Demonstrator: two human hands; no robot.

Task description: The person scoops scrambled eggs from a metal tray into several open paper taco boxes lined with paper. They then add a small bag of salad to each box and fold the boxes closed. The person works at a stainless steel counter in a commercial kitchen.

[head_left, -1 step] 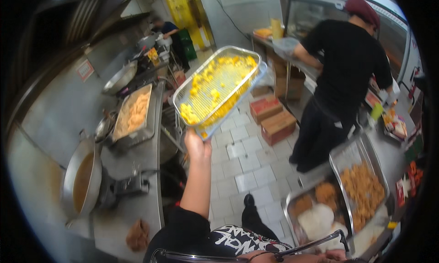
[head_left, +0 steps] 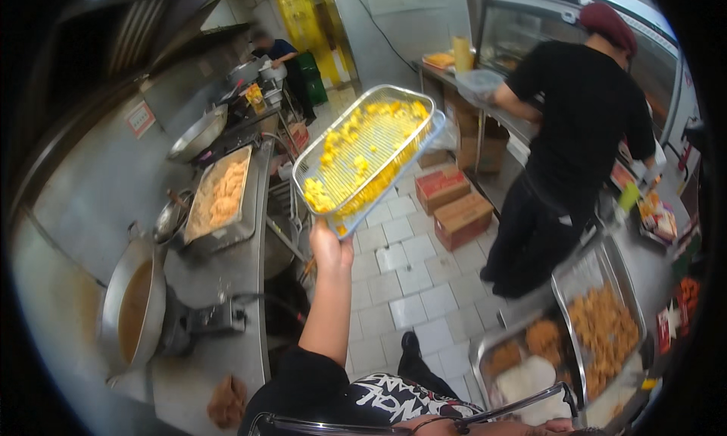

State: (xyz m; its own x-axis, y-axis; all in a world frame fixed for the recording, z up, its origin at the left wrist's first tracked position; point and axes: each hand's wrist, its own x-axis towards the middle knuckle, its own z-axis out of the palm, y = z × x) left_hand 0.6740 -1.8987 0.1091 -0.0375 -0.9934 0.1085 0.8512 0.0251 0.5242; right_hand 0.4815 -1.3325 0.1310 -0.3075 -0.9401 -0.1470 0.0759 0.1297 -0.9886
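Observation:
My left hand point(head_left: 331, 248), arm stretched forward, is closed on the near corner of a metal tray point(head_left: 301, 163) with a ridged bottom. Bright yellow chunks point(head_left: 360, 165) are scattered in it. Under the tray sits a bluish clear plastic container point(head_left: 418, 157) with more yellow food showing through its side; both are held together, tilted, above the floor. At the lower right edge, part of my right hand point(head_left: 551, 427) shows beside a metal tray point(head_left: 478, 358) holding browned fried pieces and a white sheet-like thing point(head_left: 524, 381). Its fingers are hidden.
On the left counter are a wok of brown liquid point(head_left: 136, 315), a tray of pale breaded pieces point(head_left: 227, 190) and a brown cloth point(head_left: 227, 403). Cardboard boxes point(head_left: 462, 216) stand on the tiles. A co-worker point(head_left: 579, 125) works at right, near a fried-food tray point(head_left: 602, 322); another person point(head_left: 282, 51) stands far back.
The held tray and container sit slightly lower and to the right in view. The surroundings shift a little too. My left hand's grip is unchanged.

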